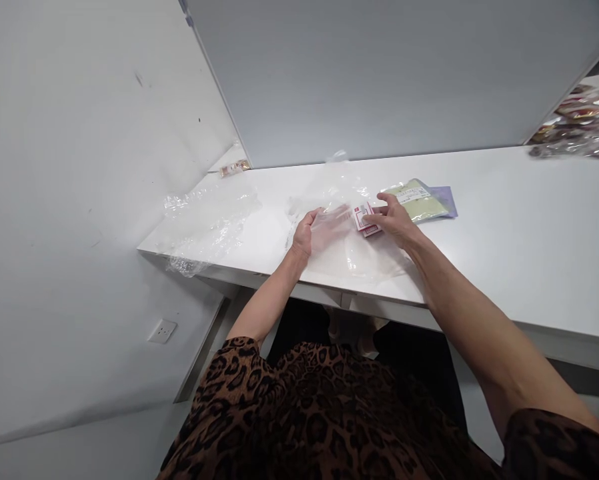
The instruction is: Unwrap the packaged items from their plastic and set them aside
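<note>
My left hand [305, 233] is closed on the left edge of a clear plastic bag [332, 230], which spreads over the white table. At the bag's right side, my right hand [393, 220] pinches a small stack of white and red packets [364, 217] between thumb and fingers. Whether the packets are inside the bag or above it, I cannot tell. Just beyond my right hand lie a pale green packet [413, 199] and a purple packet [447, 200], partly overlapping.
Crumpled clear plastic [204, 223] lies on the left of the white table [519, 253], partly over its front edge. A small wrapped item [234, 168] sits in the far left corner. Shiny packages [579, 127] are piled at the far right. A grey panel [379, 80] stands behind.
</note>
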The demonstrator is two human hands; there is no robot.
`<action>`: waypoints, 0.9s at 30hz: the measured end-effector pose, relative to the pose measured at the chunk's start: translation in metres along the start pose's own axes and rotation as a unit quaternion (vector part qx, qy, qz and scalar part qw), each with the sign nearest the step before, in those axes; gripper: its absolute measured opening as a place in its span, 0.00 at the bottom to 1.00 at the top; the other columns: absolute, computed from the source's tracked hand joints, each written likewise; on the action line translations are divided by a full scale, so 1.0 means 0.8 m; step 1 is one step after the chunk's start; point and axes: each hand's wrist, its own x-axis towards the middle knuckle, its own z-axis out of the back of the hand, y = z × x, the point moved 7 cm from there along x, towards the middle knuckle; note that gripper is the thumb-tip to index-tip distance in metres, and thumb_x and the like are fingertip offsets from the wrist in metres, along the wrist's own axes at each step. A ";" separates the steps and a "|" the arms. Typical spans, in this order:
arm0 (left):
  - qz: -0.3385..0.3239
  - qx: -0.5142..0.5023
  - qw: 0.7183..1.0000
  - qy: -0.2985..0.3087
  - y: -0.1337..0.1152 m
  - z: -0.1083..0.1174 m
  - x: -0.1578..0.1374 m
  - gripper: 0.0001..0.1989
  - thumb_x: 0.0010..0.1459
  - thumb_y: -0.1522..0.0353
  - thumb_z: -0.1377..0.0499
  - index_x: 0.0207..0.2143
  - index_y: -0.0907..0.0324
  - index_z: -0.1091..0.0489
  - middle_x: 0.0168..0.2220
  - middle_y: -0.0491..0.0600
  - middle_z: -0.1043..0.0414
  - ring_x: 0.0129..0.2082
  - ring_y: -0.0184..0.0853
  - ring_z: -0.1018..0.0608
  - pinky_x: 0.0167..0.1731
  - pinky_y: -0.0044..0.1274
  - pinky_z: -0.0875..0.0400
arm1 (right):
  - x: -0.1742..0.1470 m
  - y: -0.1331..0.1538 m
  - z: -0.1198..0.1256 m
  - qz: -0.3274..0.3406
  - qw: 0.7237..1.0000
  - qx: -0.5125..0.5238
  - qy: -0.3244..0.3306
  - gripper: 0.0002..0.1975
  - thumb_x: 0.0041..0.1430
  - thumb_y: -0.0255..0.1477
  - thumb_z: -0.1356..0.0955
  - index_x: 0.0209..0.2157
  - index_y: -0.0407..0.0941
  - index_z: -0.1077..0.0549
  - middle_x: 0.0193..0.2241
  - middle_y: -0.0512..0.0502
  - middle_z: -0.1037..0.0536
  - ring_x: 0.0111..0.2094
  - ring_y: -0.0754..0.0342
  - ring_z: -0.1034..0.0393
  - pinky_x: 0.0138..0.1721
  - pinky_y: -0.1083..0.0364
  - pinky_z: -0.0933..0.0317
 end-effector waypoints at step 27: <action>-0.332 0.104 0.923 -0.162 -0.183 0.029 -0.096 0.15 0.74 0.65 0.52 0.39 0.62 0.30 0.69 0.49 0.36 0.68 0.51 0.29 0.64 0.50 0.34 | -0.025 0.021 0.002 0.116 0.814 -0.569 -0.018 0.27 0.71 0.38 0.46 0.60 0.38 0.31 0.54 0.19 0.26 0.54 0.27 0.34 0.49 0.38 0.40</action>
